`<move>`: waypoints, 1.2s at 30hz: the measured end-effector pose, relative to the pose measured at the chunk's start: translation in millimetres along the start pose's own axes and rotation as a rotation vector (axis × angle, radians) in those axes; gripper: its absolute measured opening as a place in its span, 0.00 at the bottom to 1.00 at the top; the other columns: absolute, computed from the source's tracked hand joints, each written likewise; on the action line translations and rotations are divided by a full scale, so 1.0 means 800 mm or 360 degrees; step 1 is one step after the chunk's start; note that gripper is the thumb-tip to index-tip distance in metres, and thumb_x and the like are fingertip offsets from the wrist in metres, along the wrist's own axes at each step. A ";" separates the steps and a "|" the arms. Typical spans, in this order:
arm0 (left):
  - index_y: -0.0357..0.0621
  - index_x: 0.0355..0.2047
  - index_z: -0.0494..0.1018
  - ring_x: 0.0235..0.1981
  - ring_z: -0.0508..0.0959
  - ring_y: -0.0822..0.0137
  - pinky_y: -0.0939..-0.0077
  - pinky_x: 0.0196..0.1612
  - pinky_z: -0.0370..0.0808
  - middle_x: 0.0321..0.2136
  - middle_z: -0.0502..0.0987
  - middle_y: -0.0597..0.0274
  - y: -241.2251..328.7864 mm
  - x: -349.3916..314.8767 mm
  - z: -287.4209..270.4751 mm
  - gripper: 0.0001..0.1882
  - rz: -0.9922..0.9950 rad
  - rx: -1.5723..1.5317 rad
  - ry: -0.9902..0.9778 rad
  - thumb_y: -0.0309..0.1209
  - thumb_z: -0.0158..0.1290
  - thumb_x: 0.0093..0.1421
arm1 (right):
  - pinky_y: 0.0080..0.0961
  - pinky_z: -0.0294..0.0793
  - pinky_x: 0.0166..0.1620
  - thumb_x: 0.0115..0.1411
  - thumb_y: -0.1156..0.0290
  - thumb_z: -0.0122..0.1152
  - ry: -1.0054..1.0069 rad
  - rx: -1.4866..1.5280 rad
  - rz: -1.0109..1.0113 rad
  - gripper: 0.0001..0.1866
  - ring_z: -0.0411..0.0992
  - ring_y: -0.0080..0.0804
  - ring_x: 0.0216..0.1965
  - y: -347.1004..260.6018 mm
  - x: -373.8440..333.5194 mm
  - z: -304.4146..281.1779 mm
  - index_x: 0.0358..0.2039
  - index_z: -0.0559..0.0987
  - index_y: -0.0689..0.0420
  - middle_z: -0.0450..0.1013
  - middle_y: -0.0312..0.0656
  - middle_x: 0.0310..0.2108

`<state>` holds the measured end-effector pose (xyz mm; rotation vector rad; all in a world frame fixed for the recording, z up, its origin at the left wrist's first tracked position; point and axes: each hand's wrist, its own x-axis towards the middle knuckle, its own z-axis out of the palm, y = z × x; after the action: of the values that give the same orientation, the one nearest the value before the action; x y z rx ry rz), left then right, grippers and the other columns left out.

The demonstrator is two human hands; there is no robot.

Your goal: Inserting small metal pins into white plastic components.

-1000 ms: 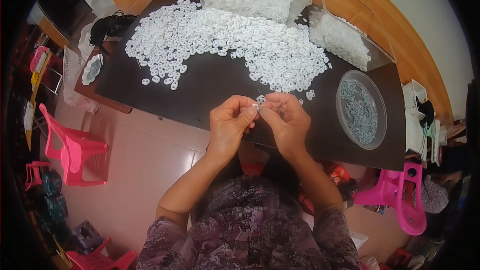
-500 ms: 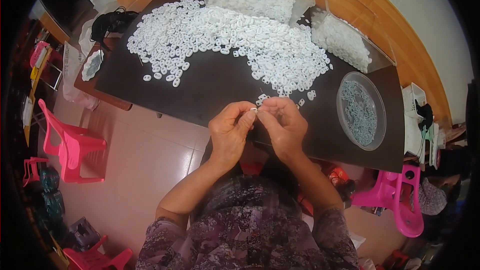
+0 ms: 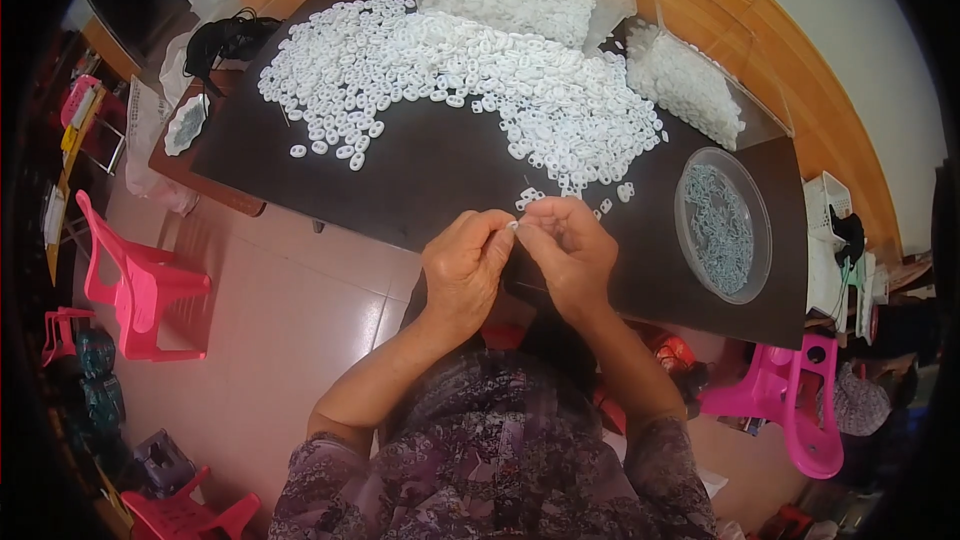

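Out on the far left, a pink plastic chair [image 3: 150, 290] stands on the shiny tiled floor [image 3: 290, 300]. Just beyond it there's a pale dish [image 3: 187, 126], greyish stuff inside, and beside that a tangle of black cord or cloth [image 3: 226, 42]; can't make out which. Now we're onto the dark worktop [image 3: 420, 165], and what a spread! A broad heap of white pieces [image 3: 380, 65] sweeps across it, many of them oval with two holes, a handful strayed out in front on the left. Moving in, here's the left hand [image 3: 463, 268], thumb and forefinger pinching one small white piece [image 3: 513, 225], and that piece sits right between the two hands, at the near side of the worktop, its shape mostly hidden by fingertips. Straight up behind the heap, a clear bin [image 3: 610, 22] is loaded with more white pieces. Just past the fingertips, a few loose pieces [image 3: 530, 197] lie apart. Over to the right hand [image 3: 575, 258]: thumb and forefinger bend in to the same piece, but whether they pinch it or merely touch it, I can't tell. Farther right, a second clear bin [image 3: 765, 108], white pieces banked inside; nearer, a round clear tray [image 3: 763, 235] of tiny grey-blue parts [image 3: 718, 230]. Below the worktop, a magenta chair [image 3: 812, 440]; finally, a white basket [image 3: 822, 202] beside the edge.
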<state>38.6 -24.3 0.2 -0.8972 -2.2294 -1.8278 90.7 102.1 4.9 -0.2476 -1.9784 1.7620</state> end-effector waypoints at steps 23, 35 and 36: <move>0.36 0.34 0.73 0.24 0.70 0.80 0.87 0.27 0.69 0.27 0.75 0.67 -0.022 0.007 0.027 0.05 -0.0610 -0.0883 0.0336 0.26 0.52 0.61 | 0.17 0.66 0.31 0.53 0.81 0.61 0.0147 -0.0817 -0.0609 0.05 0.66 0.20 0.27 0.030 0.021 -0.022 0.31 0.78 0.60 0.70 0.35 0.27; 0.36 0.32 0.69 0.26 0.69 0.56 0.67 0.28 0.68 0.24 0.67 0.55 -0.026 0.014 0.072 0.11 0.0482 0.0889 0.0223 0.20 0.52 0.45 | 0.15 0.67 0.35 0.55 0.80 0.59 0.0227 -0.0674 -0.0353 0.04 0.67 0.18 0.31 0.027 0.003 -0.037 0.32 0.77 0.62 0.71 0.34 0.29; 0.37 0.31 0.70 0.26 0.70 0.56 0.68 0.28 0.68 0.24 0.68 0.55 -0.026 0.014 0.071 0.09 0.0442 0.0899 0.0193 0.20 0.52 0.47 | 0.15 0.67 0.36 0.55 0.80 0.59 0.0247 -0.0626 -0.0307 0.04 0.68 0.17 0.31 0.025 0.003 -0.037 0.32 0.78 0.62 0.71 0.34 0.29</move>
<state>34.1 30.2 -27.3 -0.8885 -2.2219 -1.0211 99.1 132.5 -12.3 -0.3002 -2.1393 1.1907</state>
